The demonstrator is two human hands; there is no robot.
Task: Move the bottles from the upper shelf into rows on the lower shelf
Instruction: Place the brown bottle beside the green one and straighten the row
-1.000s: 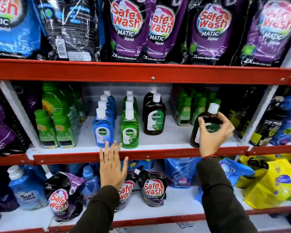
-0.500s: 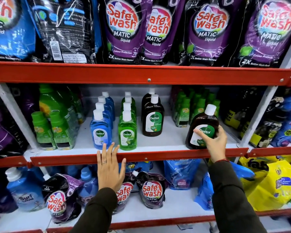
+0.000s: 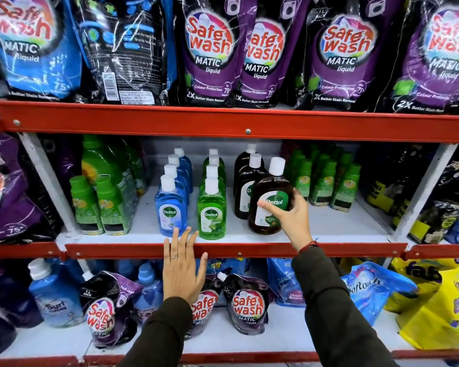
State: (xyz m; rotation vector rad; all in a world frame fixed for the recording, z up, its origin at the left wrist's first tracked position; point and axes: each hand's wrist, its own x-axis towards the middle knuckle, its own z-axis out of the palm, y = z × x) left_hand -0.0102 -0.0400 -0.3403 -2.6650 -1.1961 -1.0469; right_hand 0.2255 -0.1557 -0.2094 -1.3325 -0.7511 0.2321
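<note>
My right hand (image 3: pixel 289 217) grips a brown Dettol bottle (image 3: pixel 272 192) with a white cap, tilted slightly, its base at the white middle shelf (image 3: pixel 329 229). It stands in front of two more brown Dettol bottles (image 3: pixel 245 186) in a row. To the left run a row of green Dettol bottles (image 3: pixel 212 207) and a row of blue Dettol bottles (image 3: pixel 170 205). My left hand (image 3: pixel 183 271) lies flat, fingers spread, against the red shelf rail (image 3: pixel 329 249) below the blue and green rows, holding nothing.
Purple and blue Safe Wash pouches (image 3: pixel 210 54) fill the top shelf. Small green bottles (image 3: pixel 101 207) flank the Dettol rows on both sides. The bottom shelf holds Safe Wash pouches (image 3: pixel 247 308), a Surf bottle (image 3: pixel 56 298) and yellow packs (image 3: pixel 440 308).
My right hand has carried the brown bottle leftward along the middle shelf to the front of the brown row. My left hand stays on the rail.
</note>
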